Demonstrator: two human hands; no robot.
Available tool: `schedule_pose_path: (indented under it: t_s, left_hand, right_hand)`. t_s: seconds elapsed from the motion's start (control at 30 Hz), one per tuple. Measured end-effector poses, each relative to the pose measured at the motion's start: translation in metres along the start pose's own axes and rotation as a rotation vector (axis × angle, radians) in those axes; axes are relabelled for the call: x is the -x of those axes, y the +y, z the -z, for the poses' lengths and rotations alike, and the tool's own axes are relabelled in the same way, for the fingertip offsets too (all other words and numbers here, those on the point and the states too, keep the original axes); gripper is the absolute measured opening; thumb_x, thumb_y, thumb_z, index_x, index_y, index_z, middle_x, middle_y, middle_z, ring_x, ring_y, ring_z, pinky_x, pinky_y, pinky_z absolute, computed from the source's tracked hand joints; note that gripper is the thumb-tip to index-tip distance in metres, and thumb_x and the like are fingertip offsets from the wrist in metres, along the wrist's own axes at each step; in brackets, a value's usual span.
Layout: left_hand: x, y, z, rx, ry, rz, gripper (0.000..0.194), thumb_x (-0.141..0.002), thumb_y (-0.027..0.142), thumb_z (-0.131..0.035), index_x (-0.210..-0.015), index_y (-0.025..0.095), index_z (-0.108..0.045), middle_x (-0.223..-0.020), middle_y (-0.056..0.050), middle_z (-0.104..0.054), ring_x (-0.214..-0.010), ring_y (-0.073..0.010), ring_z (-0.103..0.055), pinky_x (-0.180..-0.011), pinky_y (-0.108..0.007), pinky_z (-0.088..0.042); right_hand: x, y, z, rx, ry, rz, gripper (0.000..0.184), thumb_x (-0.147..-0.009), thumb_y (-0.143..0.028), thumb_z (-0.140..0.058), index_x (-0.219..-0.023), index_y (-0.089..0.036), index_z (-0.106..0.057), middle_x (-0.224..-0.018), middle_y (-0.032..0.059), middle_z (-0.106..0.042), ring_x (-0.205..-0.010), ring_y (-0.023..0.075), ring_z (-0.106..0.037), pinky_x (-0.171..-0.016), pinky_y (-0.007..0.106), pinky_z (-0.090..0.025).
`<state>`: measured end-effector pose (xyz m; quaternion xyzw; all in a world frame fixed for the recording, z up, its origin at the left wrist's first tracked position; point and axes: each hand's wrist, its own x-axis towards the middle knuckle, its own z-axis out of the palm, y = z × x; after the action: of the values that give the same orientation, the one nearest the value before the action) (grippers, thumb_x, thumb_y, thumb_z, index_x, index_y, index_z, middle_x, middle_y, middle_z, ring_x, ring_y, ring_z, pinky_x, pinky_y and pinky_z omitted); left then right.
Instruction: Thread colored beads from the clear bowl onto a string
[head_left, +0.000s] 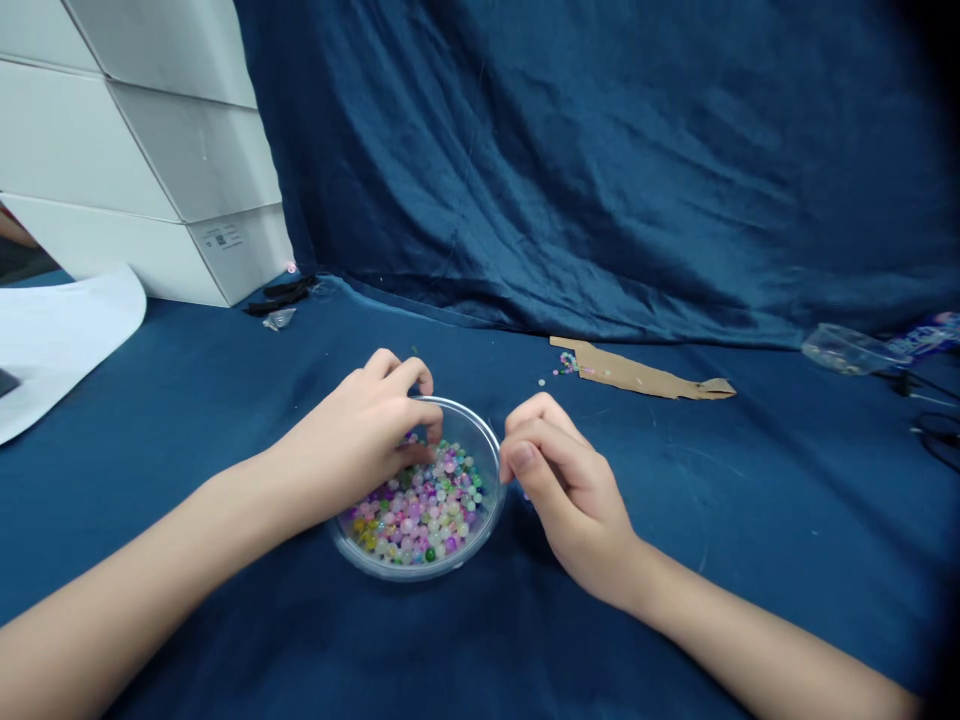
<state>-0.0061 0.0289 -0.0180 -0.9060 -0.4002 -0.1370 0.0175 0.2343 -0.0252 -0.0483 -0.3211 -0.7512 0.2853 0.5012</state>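
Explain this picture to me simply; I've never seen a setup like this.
There is no machine to be seen here, just a person's two bare hands. The single picture comes from a camera worn on the head, looking forward and down, so the forearms enter from below.

The left hand reaches into a clear round bowl, its fingertips among many coloured beads. The right hand is curled beside the bowl's rim. Whether either hand grips anything, I can't tell.

The bowl sits on a dark blue cloth. Farther back lie a torn strip of brown cardboard and, at far right, a clear container. White boxes are stacked at left.
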Motion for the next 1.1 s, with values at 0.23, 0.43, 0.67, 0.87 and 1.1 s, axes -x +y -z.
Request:
schedule_pose_path:
  t_s: [0.23,0.43,0.67,0.87,1.1]
  left_hand:
    - [0.006,0.010,0.013,0.628,0.284,-0.080,0.011,-0.095,0.024,-0.082,-0.104,0.026,-0.087,-0.106,-0.004,-0.084,-0.103,-0.0212,-0.074,-0.095,-0.033,-0.061]
    - [0.007,0.021,0.018,0.984,0.193,0.002,0.017,-0.088,0.018,-0.088,-0.102,0.027,-0.089,-0.100,0.000,-0.088,-0.094,-0.0166,-0.084,-0.085,-0.018,-0.066]
    - [0.006,0.022,0.018,0.998,0.196,-0.069,0.020,-0.084,0.012,-0.089,-0.100,0.025,-0.090,-0.096,-0.004,-0.086,-0.088,-0.0183,-0.081,-0.081,-0.023,-0.067]
    - [0.005,0.023,0.015,1.053,0.195,-0.060,0.022,-0.083,0.014,-0.092,-0.100,0.028,-0.090,-0.096,-0.002,-0.087,-0.089,-0.0190,-0.081,-0.083,-0.027,-0.066]
    - [0.006,0.021,0.018,1.033,0.175,-0.084,0.023,-0.084,0.014,-0.091,-0.103,0.027,-0.090,-0.094,-0.003,-0.087,-0.088,-0.0201,-0.081,-0.081,-0.028,-0.068]
  right_hand:
    - [0.006,0.003,0.001,-0.149,-0.007,-0.049,0.034,-0.116,-0.030,-0.050,-0.084,-0.022,-0.057,-0.074,-0.0033,-0.053,-0.066,0.0124,-0.048,-0.063,0.029,-0.039]
    - [0.013,-0.002,0.001,-0.217,-0.064,-0.079,0.033,-0.116,-0.032,-0.052,-0.084,-0.023,-0.055,-0.069,-0.0052,-0.045,-0.058,0.0115,-0.039,-0.056,0.028,-0.034]
    - [0.014,-0.008,0.001,-0.211,-0.110,-0.079,0.028,-0.115,-0.031,-0.053,-0.089,-0.023,-0.060,-0.068,-0.0049,-0.049,-0.059,0.0113,-0.043,-0.057,0.027,-0.036]
    - [0.012,-0.013,-0.001,-0.184,-0.148,-0.064,0.031,-0.116,-0.034,-0.050,-0.088,-0.023,-0.061,-0.067,-0.0041,-0.051,-0.057,0.0116,-0.046,-0.056,0.026,-0.040]
    - [0.010,-0.013,-0.001,-0.152,-0.138,-0.099,0.036,-0.116,-0.040,-0.049,-0.087,-0.023,-0.062,-0.066,-0.0031,-0.052,-0.058,0.0128,-0.048,-0.057,0.026,-0.043]
